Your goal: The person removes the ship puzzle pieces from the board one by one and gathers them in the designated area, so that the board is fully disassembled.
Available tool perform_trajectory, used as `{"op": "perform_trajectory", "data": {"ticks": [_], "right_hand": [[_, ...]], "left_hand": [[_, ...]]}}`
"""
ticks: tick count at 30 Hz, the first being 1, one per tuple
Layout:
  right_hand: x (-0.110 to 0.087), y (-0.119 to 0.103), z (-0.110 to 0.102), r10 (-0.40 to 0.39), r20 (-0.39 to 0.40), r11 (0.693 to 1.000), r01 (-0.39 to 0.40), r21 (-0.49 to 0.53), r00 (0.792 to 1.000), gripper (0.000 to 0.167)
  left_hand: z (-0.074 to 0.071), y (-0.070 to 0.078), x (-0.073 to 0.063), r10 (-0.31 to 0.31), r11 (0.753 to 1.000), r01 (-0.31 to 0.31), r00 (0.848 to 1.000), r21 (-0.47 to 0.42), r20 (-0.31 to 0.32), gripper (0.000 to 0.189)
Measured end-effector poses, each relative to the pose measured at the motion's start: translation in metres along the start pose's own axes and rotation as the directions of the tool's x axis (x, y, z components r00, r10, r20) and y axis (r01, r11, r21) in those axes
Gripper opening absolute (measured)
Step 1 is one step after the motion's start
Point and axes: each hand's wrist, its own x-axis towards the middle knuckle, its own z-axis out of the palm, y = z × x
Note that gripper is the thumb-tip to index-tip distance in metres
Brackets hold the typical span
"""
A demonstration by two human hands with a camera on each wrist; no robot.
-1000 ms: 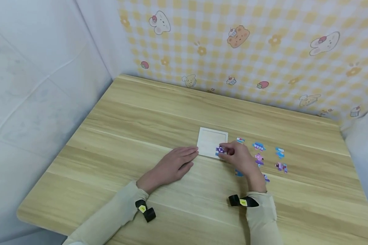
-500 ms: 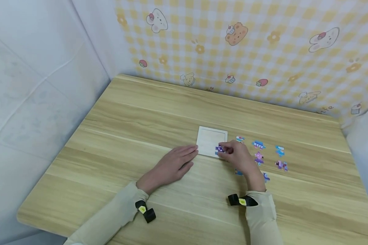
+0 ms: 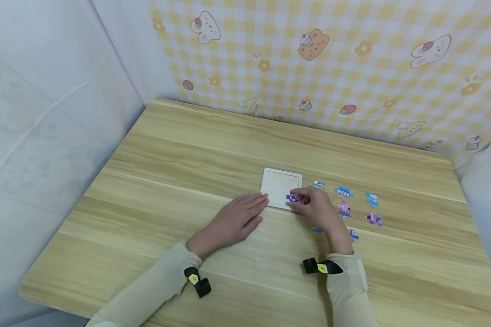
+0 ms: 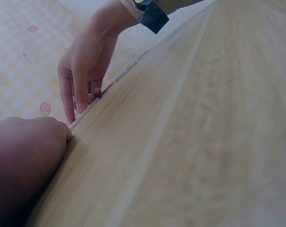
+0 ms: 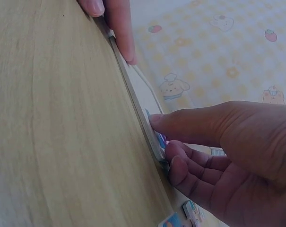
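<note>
A purple and blue puzzle piece (image 3: 291, 198) lies at the near right corner of a square white puzzle tray (image 3: 276, 181). My right hand (image 3: 318, 210) pinches it between thumb and fingers, hiding its right part. In the right wrist view, the thumb (image 5: 190, 125) sits over the piece (image 5: 161, 138) just inside the tray's rim. My left hand (image 3: 231, 221) lies with fingers extended, the fingertips resting on the tray's left edge. The left wrist view shows part of that hand (image 4: 27, 156) close up.
Several loose puzzle pieces lie right of the tray, among them a blue bus-like one (image 3: 344, 192), a pink and purple one (image 3: 344, 210) and a blue one (image 3: 372, 199). Others sit partly under the right forearm. A checked cloth (image 3: 270, 54) hangs behind the wooden table (image 3: 180, 150).
My left hand has slid slightly right, so its fingertips now reach over the tray's left edge. The right hand keeps its pinch at the same corner. The head view has shifted a little.
</note>
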Motion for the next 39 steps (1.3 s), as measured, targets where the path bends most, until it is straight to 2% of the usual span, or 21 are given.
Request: {"op": "perform_trajectory", "data": {"ticks": [5,13,21,39], "right_hand": [[0.0018,-0.0009,0.0011,0.015,-0.013,1.000,-0.015,0.006,1.000,0.031],[0.0020,-0.0025,0.0034,-0.008,-0.044,1.000,0.008,-0.008,0.999,0.029],[0.0024,-0.0016,0.0032,-0.025,-0.036,1.000,0.025,0.000,0.999,0.027],[-0.0021,0.0006,0.0005,-0.027,-0.021,1.000,0.027,0.006,0.999,0.026]], "left_hand": [[-0.0004,-0.0030,0.0009,0.008,1.000,-0.008,1.000,-0.020,-0.014,0.052],[0.0010,-0.0064,0.0013,0.010,1.000,-0.011,1.000,-0.024,-0.019,0.051],[0.0025,-0.0066,0.0011,0.007,1.000,-0.008,1.000,-0.022,-0.020,0.051],[0.0030,0.0017,-0.0016,0.003,1.000,-0.003,1.000,-0.016,-0.024,0.051]]}}
